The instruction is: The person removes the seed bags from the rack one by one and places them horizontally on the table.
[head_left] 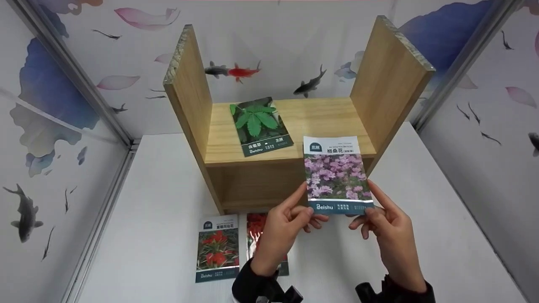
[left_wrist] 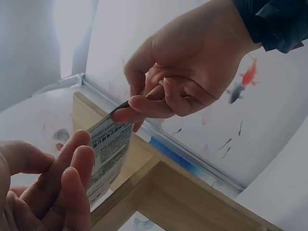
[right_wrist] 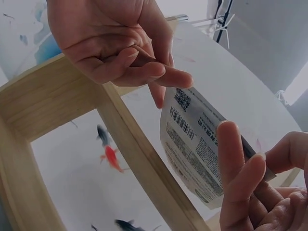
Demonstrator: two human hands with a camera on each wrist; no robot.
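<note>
Both hands hold a seed packet with pink-purple flowers (head_left: 337, 176) by its lower corners. The left hand (head_left: 280, 231) pinches the left corner, thumb on the front; the right hand (head_left: 391, 235) pinches the right corner likewise. The packet is tilted, its upper part in front of the wooden shelf board (head_left: 320, 122). Printed text covers the packet's back (left_wrist: 108, 151) in the left wrist view, and a barcode shows in the right wrist view. A green-leaf seed packet (head_left: 261, 126) lies on the board, left of the held one.
Upright wooden side panels (head_left: 191, 101) (head_left: 387, 80) flank the board. On the white table (head_left: 139, 235) lie a red-flower packet (head_left: 217, 250) and another red packet (head_left: 254, 227), partly hidden by the left forearm. Walls printed with fish surround the table.
</note>
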